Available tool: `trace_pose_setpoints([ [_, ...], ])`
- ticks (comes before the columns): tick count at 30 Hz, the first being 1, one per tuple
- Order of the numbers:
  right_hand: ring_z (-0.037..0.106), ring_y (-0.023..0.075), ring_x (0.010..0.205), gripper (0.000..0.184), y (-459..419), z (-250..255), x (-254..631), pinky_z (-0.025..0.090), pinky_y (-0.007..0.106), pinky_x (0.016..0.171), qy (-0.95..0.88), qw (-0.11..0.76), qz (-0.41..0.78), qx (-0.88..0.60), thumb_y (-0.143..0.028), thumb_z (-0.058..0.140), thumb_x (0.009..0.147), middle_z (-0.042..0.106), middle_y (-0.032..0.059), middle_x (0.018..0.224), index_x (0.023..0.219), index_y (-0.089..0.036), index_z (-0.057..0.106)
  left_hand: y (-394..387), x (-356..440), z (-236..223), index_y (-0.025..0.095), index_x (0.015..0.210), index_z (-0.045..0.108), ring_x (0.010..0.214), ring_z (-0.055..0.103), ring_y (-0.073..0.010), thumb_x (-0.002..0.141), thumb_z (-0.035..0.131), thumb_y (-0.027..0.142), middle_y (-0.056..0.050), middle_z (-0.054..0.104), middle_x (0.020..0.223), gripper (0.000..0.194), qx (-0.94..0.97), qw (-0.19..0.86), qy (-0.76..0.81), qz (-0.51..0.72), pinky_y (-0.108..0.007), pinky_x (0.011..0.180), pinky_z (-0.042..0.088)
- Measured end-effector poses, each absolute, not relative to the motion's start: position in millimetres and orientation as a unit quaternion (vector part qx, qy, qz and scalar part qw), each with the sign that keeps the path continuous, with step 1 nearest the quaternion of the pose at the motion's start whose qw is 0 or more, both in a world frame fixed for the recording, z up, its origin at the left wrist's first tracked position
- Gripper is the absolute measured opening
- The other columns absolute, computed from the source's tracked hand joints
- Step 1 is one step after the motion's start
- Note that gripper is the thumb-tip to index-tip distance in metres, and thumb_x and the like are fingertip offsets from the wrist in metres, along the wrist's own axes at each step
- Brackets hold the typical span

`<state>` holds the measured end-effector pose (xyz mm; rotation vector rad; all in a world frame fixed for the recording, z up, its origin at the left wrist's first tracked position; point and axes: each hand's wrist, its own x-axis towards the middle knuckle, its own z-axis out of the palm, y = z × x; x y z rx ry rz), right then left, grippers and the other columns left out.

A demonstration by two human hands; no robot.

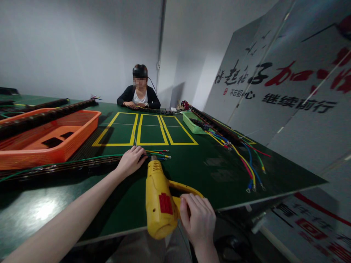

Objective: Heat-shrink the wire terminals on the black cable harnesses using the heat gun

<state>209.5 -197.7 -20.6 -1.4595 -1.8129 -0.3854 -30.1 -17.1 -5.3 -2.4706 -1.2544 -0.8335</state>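
Observation:
A yellow heat gun (157,199) with a red label is gripped by its handle in my right hand (199,221), fingers wrapped round it. Its nozzle points away from me, close to the end of a wire harness (90,166). My left hand (133,159) is closed on that harness just left of the nozzle. Beyond my fingers stick out several coloured wires (156,151), green, yellow, red and blue, tipped with ring terminals. The exact spot under my left fingertips is hidden.
An orange basket (82,124) with a dark harness (49,115) across it stands left. At right lie a green basket (192,126) and more harnesses with loose ring-terminal wires (249,164). Yellow taped rectangles (152,143) mark the green table (208,171). Another person (139,91) sits opposite.

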Motion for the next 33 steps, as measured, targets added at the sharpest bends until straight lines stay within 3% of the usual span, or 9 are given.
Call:
trace_pose_setpoints([
  [8, 0.049, 0.0143, 0.066, 0.032, -194.0, -23.0, 189.1, 0.027, 0.031, 0.068, -0.702, 0.410, -0.146, -0.564, -0.026, 0.033, 0.093, 0.057, 0.0010, 0.065, 0.073, -0.021, 0.057, -16.0, -34.2, -3.1, 0.019, 0.095, 0.053, 0.090, 0.049, -0.0223, 0.091, 0.036, 0.023, -0.007, 0.059, 0.098, 0.018, -0.860, 0.103, -0.416, -0.276, -0.036, 0.079, 0.045],
  [19, 0.055, 0.0122, 0.069, 0.032, -195.2, -16.6, 218.7, 0.030, 0.028, 0.070, -0.712, 0.387, -0.136, -0.570, -0.028, 0.034, 0.094, 0.062, -0.0001, 0.070, 0.076, -0.020, 0.060, -16.7, -35.7, -0.7, 0.020, 0.097, 0.055, 0.092, 0.050, -0.0236, 0.086, 0.044, 0.024, -0.007, 0.060, 0.099, 0.016, -0.866, 0.101, -0.408, -0.271, -0.037, 0.079, 0.047],
  [27, 0.057, 0.0121, 0.069, 0.028, -196.1, -9.1, 261.9, 0.034, 0.026, 0.068, -0.736, 0.349, -0.137, -0.564, -0.027, 0.038, 0.094, 0.065, -0.0013, 0.073, 0.078, -0.021, 0.061, -18.8, -35.6, 1.8, 0.020, 0.093, 0.054, 0.090, 0.051, -0.0228, 0.090, 0.042, 0.029, -0.006, 0.060, 0.095, 0.015, -0.864, 0.120, -0.416, -0.257, -0.035, 0.075, 0.047],
  [30, 0.059, 0.0118, 0.070, 0.029, -198.1, -2.8, 270.7, 0.037, 0.026, 0.067, -0.747, 0.335, -0.128, -0.560, -0.030, 0.038, 0.095, 0.067, -0.0018, 0.076, 0.080, -0.021, 0.062, -17.6, -36.2, 0.5, 0.021, 0.092, 0.055, 0.090, 0.052, -0.0231, 0.089, 0.044, 0.030, -0.006, 0.061, 0.093, 0.015, -0.861, 0.120, -0.414, -0.269, -0.035, 0.074, 0.047],
  [33, 0.062, 0.0139, 0.085, 0.034, -202.5, 5.9, 273.2, 0.041, 0.026, 0.074, -0.764, 0.322, -0.115, -0.547, -0.044, 0.036, 0.095, 0.068, -0.0006, 0.090, 0.092, -0.023, 0.064, -15.8, -35.8, -1.9, 0.020, 0.092, 0.054, 0.090, 0.052, -0.0233, 0.089, 0.043, 0.032, -0.007, 0.061, 0.092, 0.016, -0.859, 0.120, -0.416, -0.274, -0.035, 0.076, 0.047],
])
